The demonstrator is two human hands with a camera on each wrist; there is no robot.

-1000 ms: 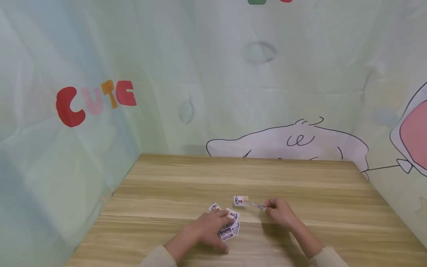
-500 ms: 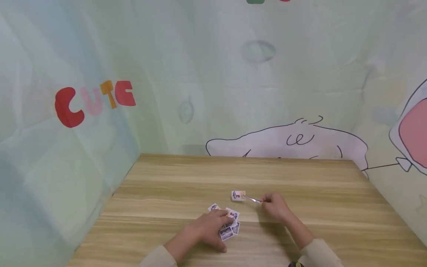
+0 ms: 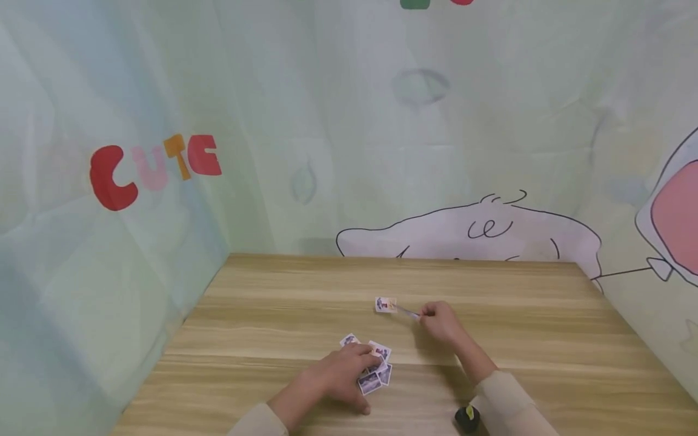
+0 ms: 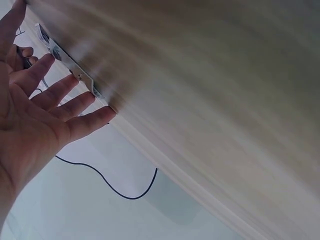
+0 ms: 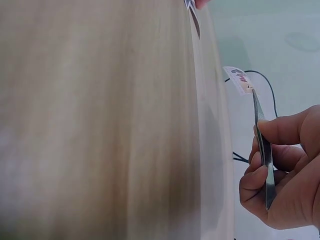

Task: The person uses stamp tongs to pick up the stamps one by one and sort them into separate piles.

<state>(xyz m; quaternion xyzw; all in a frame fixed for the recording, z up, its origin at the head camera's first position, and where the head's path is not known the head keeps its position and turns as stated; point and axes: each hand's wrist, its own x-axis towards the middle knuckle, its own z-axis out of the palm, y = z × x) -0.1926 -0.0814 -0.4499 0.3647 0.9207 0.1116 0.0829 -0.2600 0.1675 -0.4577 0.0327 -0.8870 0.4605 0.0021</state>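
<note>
My right hand (image 3: 443,321) grips a pair of metal tweezers (image 5: 268,172), thumb and fingers closed round the shanks. Pinched in the tweezers' tips is one small stamp (image 3: 385,304), white-edged with a colourful picture; the right wrist view shows it raised above the tabletop. My left hand (image 3: 340,370) rests over a loose pile of several similar stamps (image 3: 371,383), which overlap and stick out past the fingers. Its fingers (image 4: 92,122) are spread and nearly straight, fingertips at the table and the stamps. The palm hides part of the pile in the head view.
The wood-grain table (image 3: 272,309) meets pale printed curtains (image 3: 272,151) at its back and left. A small black thing with a yellow mark (image 3: 467,419) shows beside the right sleeve (image 3: 507,396).
My right hand has moved away from me and slightly left, carrying the stamp in the tweezers farther from the pile. The left hand and the pile stay almost still.
</note>
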